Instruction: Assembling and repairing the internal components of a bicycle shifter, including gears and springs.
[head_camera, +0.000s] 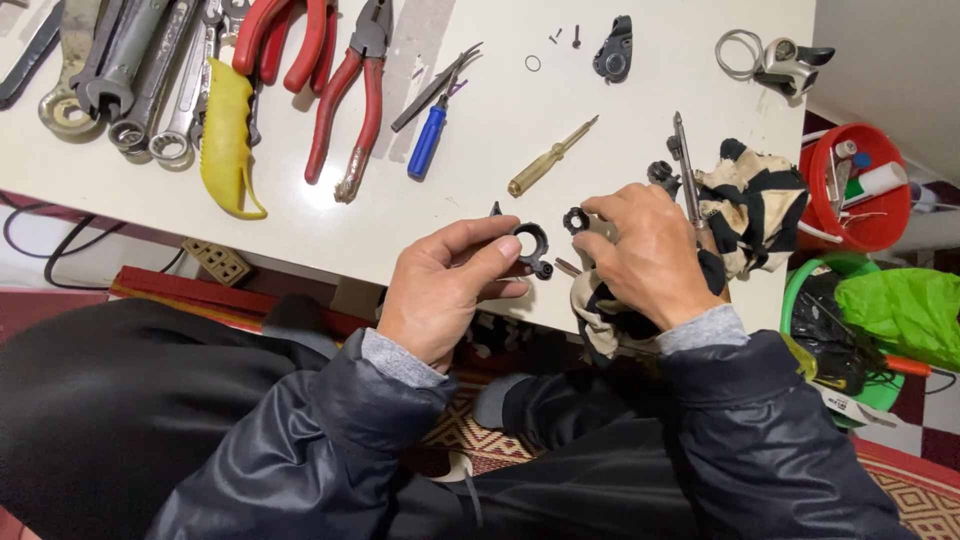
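Dark padded jacket sleeves (330, 450) fill the foreground as a person works at the near edge of a white table (480, 140). The left hand (445, 290) pinches a black ring-shaped clamp (532, 245) between thumb and curled fingers, closed firmly on it just above the table edge. At three o'clock from the clamp, almost touching it, the right hand (650, 255) closes its fingertips on a small black round part (575, 220) and presses down on a black-and-cream rag (745, 205) that trails off the edge. A brass-handled screwdriver (550, 158) lies at twelve o'clock from the hands, a blue-handled one (428, 140) at eleven, with red-handled pliers (350, 100), a yellow-handled tool (228, 140) and wrenches (130, 70) farther toward ten. A red tub (858, 190) and green basin (870, 330) stand at three o'clock.
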